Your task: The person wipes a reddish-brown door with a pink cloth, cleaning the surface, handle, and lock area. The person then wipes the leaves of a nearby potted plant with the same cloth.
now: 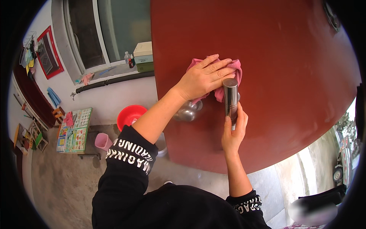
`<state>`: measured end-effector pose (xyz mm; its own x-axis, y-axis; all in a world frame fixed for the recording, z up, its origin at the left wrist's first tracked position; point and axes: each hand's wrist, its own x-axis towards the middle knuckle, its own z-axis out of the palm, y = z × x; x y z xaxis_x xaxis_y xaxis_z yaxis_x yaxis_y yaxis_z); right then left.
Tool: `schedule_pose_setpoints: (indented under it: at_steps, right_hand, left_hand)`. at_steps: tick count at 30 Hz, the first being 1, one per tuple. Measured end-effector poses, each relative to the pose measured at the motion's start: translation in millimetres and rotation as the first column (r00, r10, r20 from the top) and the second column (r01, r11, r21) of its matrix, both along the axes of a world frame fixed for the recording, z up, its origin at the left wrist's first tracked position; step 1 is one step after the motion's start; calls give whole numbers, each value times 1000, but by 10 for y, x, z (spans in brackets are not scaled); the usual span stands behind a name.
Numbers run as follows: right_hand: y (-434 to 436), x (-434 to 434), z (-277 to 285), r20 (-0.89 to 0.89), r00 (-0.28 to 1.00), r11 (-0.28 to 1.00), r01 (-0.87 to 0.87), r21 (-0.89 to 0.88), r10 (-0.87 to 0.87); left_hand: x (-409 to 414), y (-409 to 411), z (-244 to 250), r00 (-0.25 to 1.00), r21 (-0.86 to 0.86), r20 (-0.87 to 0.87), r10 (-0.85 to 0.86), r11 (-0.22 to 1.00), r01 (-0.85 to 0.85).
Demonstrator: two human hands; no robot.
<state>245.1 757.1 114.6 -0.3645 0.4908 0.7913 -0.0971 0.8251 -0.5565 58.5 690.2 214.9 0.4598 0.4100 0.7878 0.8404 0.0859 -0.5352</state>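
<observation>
A dark red door panel [257, 57] stands before me, with a shiny metal handle fixed to it; the cylindrical grip [231, 94] sticks out towards me. My left hand [204, 75] lies flat on a pink cloth [238, 68], pressing it against the red surface just beside the handle's top end. Around the lower part of the metal cylinder my right hand [236, 128] is closed, thumb on the near side. Rounded metal parts [187, 114] show below my left wrist, partly covered by the cloth and my forearm.
To the left are a red basin [130, 114], a pink bin [103, 141] and a low table with a patterned cover [77, 134]. Boxes [143, 57] and small bottles [127, 57] stand on the windowsill. A black pipe [114, 80] runs below it. A vehicle [343, 169] is at far right.
</observation>
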Motion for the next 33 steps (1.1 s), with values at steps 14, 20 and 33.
schedule_pose_setpoints:
  at_steps: [14,20,33]
  right_hand:
    - [-6,-22,-60,-20,1000,1000,7,7,-6]
    - [24,-116,-96,-24,997,996,71,45,-70]
    - [-124,-291,-168,-69,941,943,333,-3,-332]
  left_hand:
    - [-643,-558,-423,922,354,387,-8,925,-140]
    - [-610,-686,-1931,820,199,569,69,955,-219]
    - [-1059,-1413,-2959,868,-556,484,109,804,209]
